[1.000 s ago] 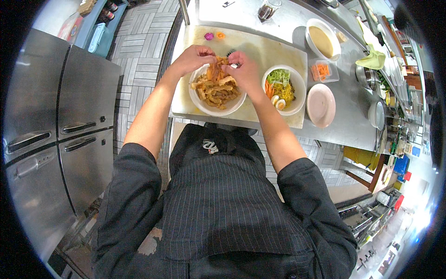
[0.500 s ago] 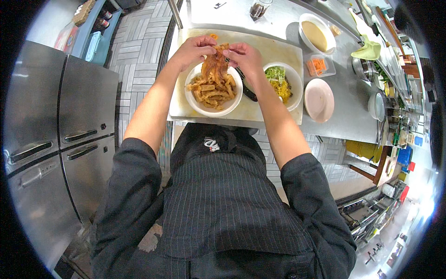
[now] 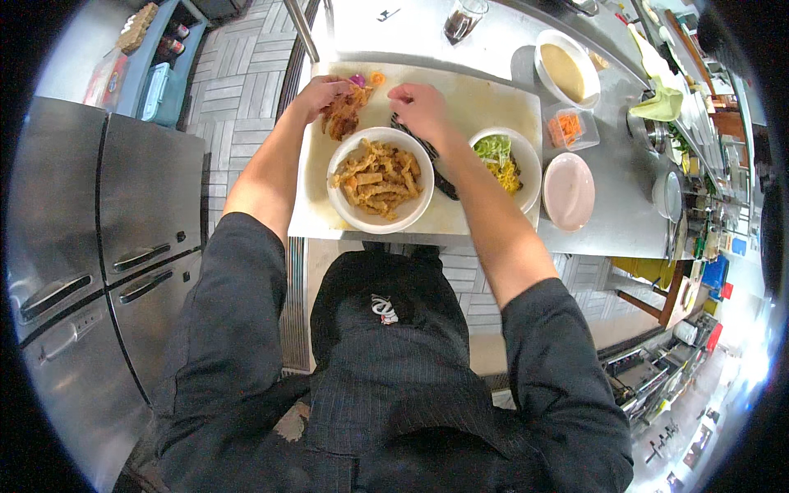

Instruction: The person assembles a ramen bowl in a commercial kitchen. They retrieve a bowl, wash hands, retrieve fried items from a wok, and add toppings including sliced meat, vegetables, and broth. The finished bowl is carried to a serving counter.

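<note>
My left hand (image 3: 322,95), at the far left of the cutting board (image 3: 316,201), pinches a thin, crisp reddish-brown fried piece (image 3: 347,113). The piece hangs beyond a white bowl (image 3: 337,205) full of golden-brown fried strips (image 3: 378,179). To the right, my right hand (image 3: 421,108) is held over the board with its fingers curled together, and I see nothing in them. Below it runs a long dark object (image 3: 445,186), partly covered by my wrist; its kind is unclear. Purple and orange bits (image 3: 377,79) lie by the left fingertips.
Right of my forearm, a white bowl (image 3: 532,160) holds shredded green and yellow food. Further right are a pink oval plate (image 3: 568,193), a clear tub of orange pieces (image 3: 567,129) and a bowl of beige liquid (image 3: 562,72). A glass of dark liquid (image 3: 463,22) stands behind.
Both hands held the fried piece over the bowl. My left hand has carried it left and beyond the bowl; my right hand has come off it and moved slightly right.
</note>
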Demonstrator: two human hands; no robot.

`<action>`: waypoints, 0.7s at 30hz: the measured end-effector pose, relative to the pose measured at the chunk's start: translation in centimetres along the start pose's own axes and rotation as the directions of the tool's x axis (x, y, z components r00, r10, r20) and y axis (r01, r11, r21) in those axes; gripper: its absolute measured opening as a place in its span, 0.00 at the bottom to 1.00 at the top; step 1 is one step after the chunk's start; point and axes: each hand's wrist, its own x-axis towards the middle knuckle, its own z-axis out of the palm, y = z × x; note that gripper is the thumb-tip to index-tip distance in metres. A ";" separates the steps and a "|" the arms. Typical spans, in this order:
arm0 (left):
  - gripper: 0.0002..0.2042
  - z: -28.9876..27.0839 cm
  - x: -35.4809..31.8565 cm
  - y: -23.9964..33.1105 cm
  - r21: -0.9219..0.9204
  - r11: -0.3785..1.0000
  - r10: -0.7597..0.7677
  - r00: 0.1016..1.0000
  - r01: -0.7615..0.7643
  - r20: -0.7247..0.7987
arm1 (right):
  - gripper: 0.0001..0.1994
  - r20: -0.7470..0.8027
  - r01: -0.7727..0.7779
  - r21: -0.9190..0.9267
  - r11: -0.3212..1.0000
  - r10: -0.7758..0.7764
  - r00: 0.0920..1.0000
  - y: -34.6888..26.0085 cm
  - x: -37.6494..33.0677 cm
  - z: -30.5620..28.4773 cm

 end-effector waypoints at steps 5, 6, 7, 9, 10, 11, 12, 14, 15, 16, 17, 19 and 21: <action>0.19 0.5 -1.7 -1.4 0.656 0.685 0.443 0.896 -0.317 -0.030 | 0.10 0.479 0.459 -0.526 0.716 -0.196 0.856 1.5 -6.0 -2.2; 0.22 0.9 -2.6 -1.1 0.634 0.718 0.408 0.912 -0.286 -0.050 | 0.10 0.521 0.497 -0.554 0.668 -0.187 0.833 1.3 -6.8 -2.1; 0.22 1.4 -3.6 -0.6 0.673 0.651 0.514 0.856 -0.350 -0.051 | 0.10 0.557 0.532 -0.583 0.614 -0.174 0.812 1.1 -7.6 -1.9; 0.22 2.7 -6.2 0.4 0.770 0.521 0.627 0.777 -0.368 -0.053 | 0.12 0.610 0.574 -0.629 0.524 -0.126 0.782 0.3 -8.3 -1.3; 0.19 3.4 -7.7 1.0 0.806 0.435 0.752 0.654 -0.401 -0.081 | 0.14 0.624 0.585 -0.647 0.488 -0.101 0.775 0.0 -8.4 -1.0; 0.17 4.2 -9.1 1.5 0.753 0.483 0.733 0.676 -0.447 -0.069 | 0.15 0.623 0.592 -0.674 0.442 -0.090 0.777 -0.3 -8.4 -0.8; 0.15 4.9 -10.8 1.6 0.699 0.563 0.661 0.748 -0.440 -0.062 | 0.16 0.622 0.590 -0.671 0.450 -0.091 0.778 -0.6 -8.3 -0.7; 0.12 6.5 -13.9 1.5 0.694 0.557 0.550 0.829 -0.455 0.102 | 0.18 0.613 0.570 -0.690 0.446 -0.058 0.788 -0.8 -7.9 -0.7; 0.11 7.3 -15.1 1.4 0.730 0.464 0.506 0.826 -0.503 0.247 | 0.17 0.612 0.593 -0.675 0.439 -0.116 0.783 -0.9 -7.7 -0.7; 0.10 8.1 -15.9 1.2 0.763 0.359 0.420 0.823 -0.537 0.382 | 0.16 0.619 0.594 -0.680 0.430 -0.098 0.779 -0.9 -7.5 -0.8; 0.10 8.9 -16.5 1.1 0.812 0.232 0.387 0.817 -0.535 0.428 | 0.15 0.630 0.602 -0.668 0.438 -0.099 0.770 -1.0 -7.4 -0.9; 0.10 10.2 -17.4 0.8 0.871 -0.067 0.262 0.834 -0.486 0.485 | 0.15 0.653 0.607 -0.705 0.366 0.004 0.757 -1.2 -7.4 -0.9; 0.09 11.0 -17.8 0.5 0.893 -0.078 0.169 0.877 -0.442 0.449 | 0.15 0.654 0.589 -0.708 0.389 0.049 0.755 -1.5 -7.7 -0.7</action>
